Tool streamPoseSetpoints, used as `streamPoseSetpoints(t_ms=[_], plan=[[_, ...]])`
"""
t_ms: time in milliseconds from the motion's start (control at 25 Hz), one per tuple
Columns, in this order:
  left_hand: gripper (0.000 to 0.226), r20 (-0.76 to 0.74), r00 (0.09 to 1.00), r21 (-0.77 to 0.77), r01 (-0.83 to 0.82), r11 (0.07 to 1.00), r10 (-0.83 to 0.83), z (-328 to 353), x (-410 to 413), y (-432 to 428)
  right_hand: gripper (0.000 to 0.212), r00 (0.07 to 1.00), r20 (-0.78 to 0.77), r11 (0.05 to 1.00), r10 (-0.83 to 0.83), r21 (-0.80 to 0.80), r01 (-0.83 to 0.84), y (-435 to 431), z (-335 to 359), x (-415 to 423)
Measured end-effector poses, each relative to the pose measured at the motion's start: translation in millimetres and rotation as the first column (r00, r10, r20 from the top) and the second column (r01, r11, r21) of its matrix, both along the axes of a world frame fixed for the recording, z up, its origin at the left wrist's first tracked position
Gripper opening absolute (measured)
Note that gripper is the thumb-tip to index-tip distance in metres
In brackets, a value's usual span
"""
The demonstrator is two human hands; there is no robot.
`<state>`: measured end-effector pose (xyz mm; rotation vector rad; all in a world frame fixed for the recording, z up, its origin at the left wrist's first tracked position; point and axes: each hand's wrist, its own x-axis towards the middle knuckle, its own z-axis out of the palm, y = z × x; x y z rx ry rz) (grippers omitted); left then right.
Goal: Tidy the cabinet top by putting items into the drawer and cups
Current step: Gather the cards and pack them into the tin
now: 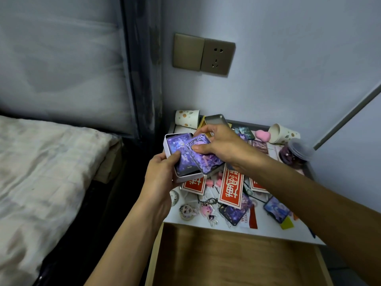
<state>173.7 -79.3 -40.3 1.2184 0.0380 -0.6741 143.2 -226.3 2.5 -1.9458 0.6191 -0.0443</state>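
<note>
The left grip [162, 174] — the person's left hand — is curled round a small white box [166, 144], thumb over its near rim, and holds it in the air just off the left edge of the tabletop [268, 232]. A stack of purple cards [177, 145] lies inside the box. The right grip [224, 147] pinches one more card [204, 159] between thumb and fingers; that card lies tilted across the box's right rim, partly over the stack.

Under the hands the tabletop is crowded. A dotted cup [186, 118] sits at the back left corner against the wall, and a second cup [284, 134] lies on its side at the back right, mouth turned left. A pink heart [262, 135] rests just beside that mouth, and a jar [294, 154] with a clear lid and purple contents stands near the right edge. A grey tin lid [216, 119] shows behind the right grip.

Red tags [231, 188] lie in the middle, overlapping other things. Toward the front are two keychains [208, 211] and loose dark cards [235, 213] — another shows further right [276, 209].

The drawer [237, 259] below the front edge is pulled open and shows its bare wooden bottom. A bed [41, 162] stands to the left, and a socket [217, 56] is on the wall above.
</note>
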Motion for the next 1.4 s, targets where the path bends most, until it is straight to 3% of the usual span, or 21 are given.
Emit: streamPoseSetpoints(t_ms=[240,320,440,480,680,960,1120,1240,1320,1400], plan=[[0.023,-0.015,1.0,0.007,-0.006,1.0,0.006,0,0,-1,0.031,0.999,-0.025,1.0,-0.03,-0.009,0.03,1,1,-3],[0.02,-0.013,1.0,0.0,-0.015,1.0,0.015,2,-1,-1,0.033,0.999,-0.031,0.993,-0.024,-0.113,0.021,3,0,-4],[0.019,0.012,0.999,0.019,-0.031,0.999,0.031,4,-3,-1,0.031,0.998,-0.058,0.918,0.025,-0.394,-0.046,2,2,-3],[0.02,0.012,1.0,0.024,-0.029,0.999,0.028,4,-3,-2,0.029,0.998,-0.062,0.91,0.033,-0.411,-0.055,-2,5,-1],[0.024,0.003,0.999,0.017,0.047,0.999,-0.047,1,-4,-4,0.033,0.999,-0.043,0.976,0.014,-0.218,-0.023,-13,12,13],[0.013,0.016,0.998,0.036,0.066,0.997,-0.067,0,-5,-6,0.03,0.999,-0.012,0.958,0.047,-0.284,-0.049,0,-9,15],[0.009,0.0,1.0,0.056,0.03,0.998,-0.03,1,-6,-10,0.023,0.995,0.085,0.981,0.044,-0.192,-0.027,-6,-12,7],[0.012,-0.019,1.0,0.06,0.015,0.998,-0.014,1,-8,-15,0.019,0.988,0.145,0.982,-0.051,-0.174,0.076,-34,-14,-1],[0.015,-0.03,1.0,0.058,0.009,0.998,-0.008,2,-7,-16,0.018,0.981,0.104,0.958,-0.166,-0.218,0.185,-69,-23,-4],[0.02,-0.042,0.999,0.045,0.005,0.999,-0.003,2,-7,-17,0.02,0.964,-0.039,0.886,-0.263,-0.407,0.225,-109,-38,-5]])
